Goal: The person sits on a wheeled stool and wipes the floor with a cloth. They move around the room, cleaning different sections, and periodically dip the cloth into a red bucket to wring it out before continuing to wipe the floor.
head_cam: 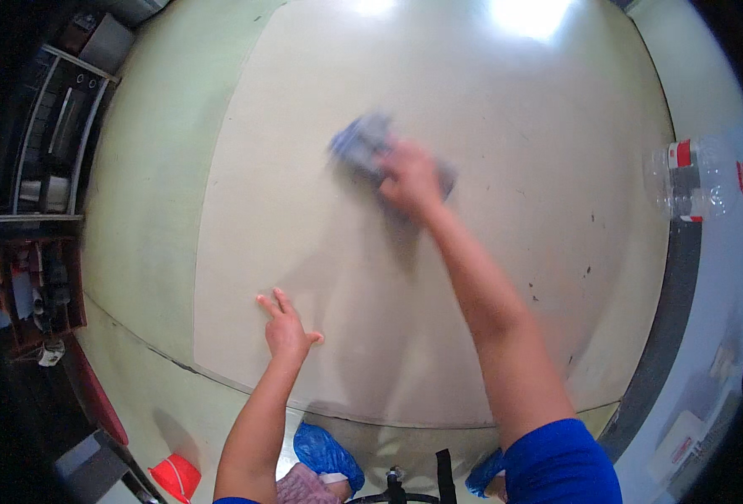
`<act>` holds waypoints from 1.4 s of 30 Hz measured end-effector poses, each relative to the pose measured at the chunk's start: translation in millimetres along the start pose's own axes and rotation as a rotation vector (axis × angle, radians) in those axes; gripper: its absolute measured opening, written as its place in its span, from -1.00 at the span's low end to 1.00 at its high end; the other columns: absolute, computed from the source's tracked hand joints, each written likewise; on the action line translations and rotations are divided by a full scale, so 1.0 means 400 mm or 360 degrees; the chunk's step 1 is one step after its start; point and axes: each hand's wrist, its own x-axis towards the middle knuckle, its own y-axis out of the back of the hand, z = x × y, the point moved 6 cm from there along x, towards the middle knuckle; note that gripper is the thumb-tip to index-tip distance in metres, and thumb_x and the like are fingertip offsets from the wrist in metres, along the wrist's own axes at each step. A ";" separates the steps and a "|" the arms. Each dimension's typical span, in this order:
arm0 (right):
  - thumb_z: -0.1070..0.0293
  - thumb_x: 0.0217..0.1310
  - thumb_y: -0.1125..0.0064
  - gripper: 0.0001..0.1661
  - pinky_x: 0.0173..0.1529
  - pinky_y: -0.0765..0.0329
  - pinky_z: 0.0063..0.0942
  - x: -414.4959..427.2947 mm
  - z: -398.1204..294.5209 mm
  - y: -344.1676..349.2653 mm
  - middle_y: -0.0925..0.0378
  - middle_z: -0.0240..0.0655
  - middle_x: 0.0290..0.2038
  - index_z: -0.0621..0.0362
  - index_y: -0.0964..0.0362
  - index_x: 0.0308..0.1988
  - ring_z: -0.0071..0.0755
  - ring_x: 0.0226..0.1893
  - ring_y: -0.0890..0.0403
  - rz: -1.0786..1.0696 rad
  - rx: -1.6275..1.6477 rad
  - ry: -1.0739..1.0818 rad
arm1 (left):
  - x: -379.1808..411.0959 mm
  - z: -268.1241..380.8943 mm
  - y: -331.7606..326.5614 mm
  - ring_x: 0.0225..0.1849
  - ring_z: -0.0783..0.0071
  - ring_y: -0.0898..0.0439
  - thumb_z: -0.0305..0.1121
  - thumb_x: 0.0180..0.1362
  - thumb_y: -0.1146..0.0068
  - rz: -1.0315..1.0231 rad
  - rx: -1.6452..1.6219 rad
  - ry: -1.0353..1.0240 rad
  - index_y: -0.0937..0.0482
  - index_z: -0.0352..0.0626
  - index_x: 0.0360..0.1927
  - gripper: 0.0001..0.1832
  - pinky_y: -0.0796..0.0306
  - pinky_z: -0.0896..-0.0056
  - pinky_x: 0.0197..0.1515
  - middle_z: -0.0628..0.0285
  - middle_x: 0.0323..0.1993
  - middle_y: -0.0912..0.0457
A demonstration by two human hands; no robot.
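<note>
Blurred by motion, my right hand (412, 179) presses a grey-blue cloth (365, 145) against the beige floor (359, 264), near the middle of the view. The cloth is bunched under the fingers and sticks out on both sides of the hand. My left hand (285, 327) is lower and to the left, over the same beige surface, with spread fingers and nothing in it. Whether its fingertips touch the floor I cannot tell. Both forearms reach up from the bottom edge; a blue sleeve shows on the right one.
Blue shoe covers (327, 457) are on my feet at the bottom. A red bucket (176, 477) stands at the lower left, beyond it a wooden rack (43, 296) and a metal-framed shelf (62, 132). A large clear plastic bottle (692, 179) is by the right wall.
</note>
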 end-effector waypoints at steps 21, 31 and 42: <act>0.11 -0.05 -0.01 -0.32 0.34 0.11 -0.25 0.359 -0.008 -0.209 -0.01 -0.22 0.30 -0.22 -0.24 0.17 -0.19 0.31 0.01 -0.0258 -0.0506 -0.0588 | 0.014 -0.021 -0.013 -0.15 0.06 -0.54 0.02 -0.53 -0.51 0.0121 -0.0023 -0.0049 0.18 -0.38 0.29 0.39 -0.43 0.41 -0.11 -0.48 0.26 0.22; 0.34 -0.26 -0.19 -0.56 0.27 -0.06 -0.22 0.064 -0.532 -0.348 -0.27 -0.46 0.18 -0.14 -0.54 -0.19 -0.21 0.20 -0.20 -0.0987 0.0521 0.0929 | 0.020 -0.014 -0.024 -0.25 0.04 -0.57 0.01 -0.52 -0.50 -0.0018 -0.0153 -0.0030 0.16 -0.33 0.31 0.37 -0.45 0.37 -0.15 -0.47 0.26 0.20; 0.40 -0.38 -0.27 -0.58 0.21 -0.13 -0.10 -0.475 -0.522 -0.152 -0.30 -0.47 0.16 -0.04 -0.51 -0.30 -0.16 0.19 -0.22 -0.0843 0.0376 0.0383 | -0.021 -0.247 -0.020 -0.07 0.05 -0.52 -0.19 -0.15 -0.29 -0.0104 -0.0549 -0.0821 -0.34 -0.19 0.09 -0.31 -0.40 0.19 0.00 -0.10 0.21 -0.21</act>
